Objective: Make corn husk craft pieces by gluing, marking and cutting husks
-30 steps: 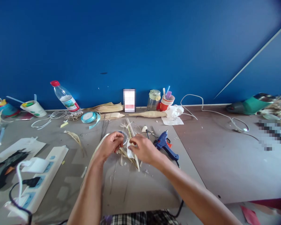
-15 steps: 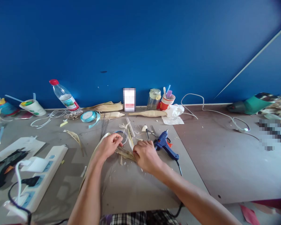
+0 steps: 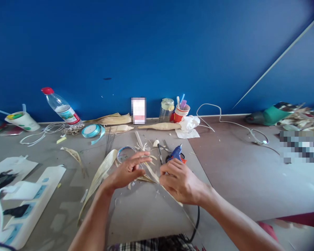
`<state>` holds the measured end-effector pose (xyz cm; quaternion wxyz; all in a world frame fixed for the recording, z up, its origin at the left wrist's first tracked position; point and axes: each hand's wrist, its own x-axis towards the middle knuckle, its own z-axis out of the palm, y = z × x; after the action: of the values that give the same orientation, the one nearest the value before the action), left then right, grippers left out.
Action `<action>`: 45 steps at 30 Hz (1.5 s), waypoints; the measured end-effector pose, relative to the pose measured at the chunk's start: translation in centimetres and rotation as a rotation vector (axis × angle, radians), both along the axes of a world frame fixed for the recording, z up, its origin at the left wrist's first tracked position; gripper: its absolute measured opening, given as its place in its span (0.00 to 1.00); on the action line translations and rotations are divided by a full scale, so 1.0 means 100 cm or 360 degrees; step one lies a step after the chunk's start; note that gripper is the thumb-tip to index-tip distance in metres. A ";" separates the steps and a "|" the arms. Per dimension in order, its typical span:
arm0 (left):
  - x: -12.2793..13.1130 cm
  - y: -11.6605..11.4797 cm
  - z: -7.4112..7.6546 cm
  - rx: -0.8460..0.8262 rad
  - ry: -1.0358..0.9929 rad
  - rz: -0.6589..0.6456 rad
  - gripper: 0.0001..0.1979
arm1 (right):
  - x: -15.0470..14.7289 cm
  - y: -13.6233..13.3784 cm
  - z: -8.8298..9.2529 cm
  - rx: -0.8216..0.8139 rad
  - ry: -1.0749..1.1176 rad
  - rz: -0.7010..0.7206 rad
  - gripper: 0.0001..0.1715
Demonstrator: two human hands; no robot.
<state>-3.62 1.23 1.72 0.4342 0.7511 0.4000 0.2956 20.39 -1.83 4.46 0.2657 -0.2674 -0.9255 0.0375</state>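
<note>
My right hand (image 3: 181, 182) is closed in a pinch over a pale strip of dried corn husk (image 3: 152, 173); part of the strip shows left of the fingers and another end below the hand. My left hand (image 3: 129, 170) hovers just to the left with its fingers stretched out and nothing visible in them. Small white shreds lie beyond its fingertips, by a clear stick (image 3: 139, 139). Behind the left hand is a roll of tape (image 3: 125, 153). A blue glue gun (image 3: 176, 152) lies right behind my right hand, partly hidden by it.
A long husk (image 3: 101, 174) lies beside my left forearm. At left is a power strip (image 3: 39, 205) with plugs and cables. Along the blue wall stand a tilted bottle (image 3: 65, 111), a ribbon spool (image 3: 91, 130), a jar (image 3: 166, 109) and a red cup (image 3: 180, 113).
My left hand has opened, its fingers now stretched out. My right hand has moved right with the husk strip, over the glue gun's handle. The whole view has shifted slightly.
</note>
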 end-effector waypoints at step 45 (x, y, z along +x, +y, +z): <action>0.031 -0.005 -0.042 0.1114 0.0502 0.0067 0.12 | 0.094 0.014 -0.081 -0.0073 -0.0269 -0.1092 0.16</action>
<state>-0.53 0.73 -2.49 0.0786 0.8817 0.3522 0.3040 29.80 -0.47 -3.59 0.1792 -0.5708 -0.7994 -0.0555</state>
